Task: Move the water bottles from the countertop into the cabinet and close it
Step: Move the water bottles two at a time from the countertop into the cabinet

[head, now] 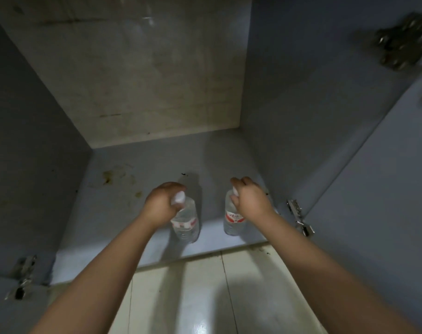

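Observation:
Two clear water bottles with white caps and red-and-white labels stand upright on the grey floor of the open cabinet (123,213), near its front edge. My left hand (160,204) is wrapped around the neck of the left bottle (186,226), just under its cap. My right hand (249,200) holds the top of the right bottle (232,221), fingers curled over its cap. The bottles stand about a hand's width apart.
The cabinet door (373,201) swings open on the right, with metal hinges (299,216) at its lower and upper corners. Another hinge (22,276) sits at the lower left. The cabinet floor has yellowish stains (108,177) on the left. Pale tiled floor (205,297) lies below.

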Motion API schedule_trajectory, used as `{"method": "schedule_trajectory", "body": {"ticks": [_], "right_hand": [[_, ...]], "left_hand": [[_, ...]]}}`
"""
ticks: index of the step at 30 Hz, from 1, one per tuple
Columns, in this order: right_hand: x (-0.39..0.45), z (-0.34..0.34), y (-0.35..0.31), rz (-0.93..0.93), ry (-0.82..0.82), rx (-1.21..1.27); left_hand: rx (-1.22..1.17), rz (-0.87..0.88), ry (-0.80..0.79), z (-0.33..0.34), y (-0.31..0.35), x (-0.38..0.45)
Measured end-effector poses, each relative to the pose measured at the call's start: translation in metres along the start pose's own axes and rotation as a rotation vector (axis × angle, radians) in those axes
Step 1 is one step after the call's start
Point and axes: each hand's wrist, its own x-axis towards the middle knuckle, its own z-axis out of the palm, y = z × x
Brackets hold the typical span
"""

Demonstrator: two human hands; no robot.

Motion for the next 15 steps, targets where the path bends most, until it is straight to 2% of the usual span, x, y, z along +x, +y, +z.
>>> {"method": "schedule_trajectory", "body": {"ticks": [5, 9, 15], "right_hand": [[0.0, -0.0033, 0.0007, -0.046, -0.033, -0.018], [0.0028, -0.0051, -0.0011, -0.037, -0.039, -0.008], [0.0014, -0.003, 0.0024, -0.057, -0.044, -0.007]], "left_hand": [[-0.069, 0.017, -0.087, -0.0097, 0.0021, -0.0032], [-0.01, -0.003, -0.16, -0.0116, 0.0044, -0.0049], [0.055, -0.043, -0.077, -0.0095, 0.0018, -0.004]]}}
